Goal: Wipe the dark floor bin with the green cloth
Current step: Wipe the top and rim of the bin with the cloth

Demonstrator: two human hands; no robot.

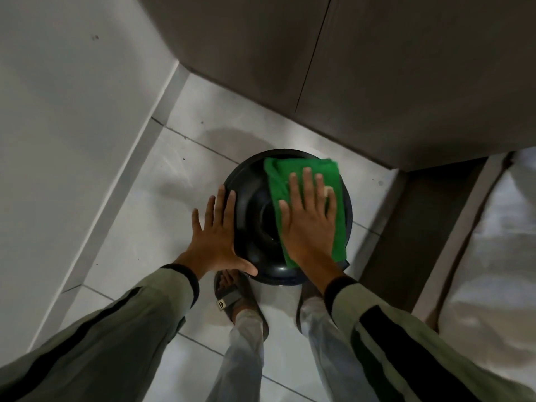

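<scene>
A round dark floor bin [251, 195] with a domed lid stands on pale tiles, seen from straight above. A folded green cloth [278, 181] lies over the right half of its lid. My right hand [309, 219] presses flat on the cloth, fingers spread and pointing away from me. My left hand [216, 236] rests open against the bin's left rim, fingers spread, thumb along the near edge. The lid's centre hollow shows between the two hands.
A white wall [72, 111] runs along the left. Grey-brown cabinet doors [348, 68] stand just behind the bin, and a dark panel [420, 227] is at its right. My feet, in sandals [229, 297], sit right below the bin.
</scene>
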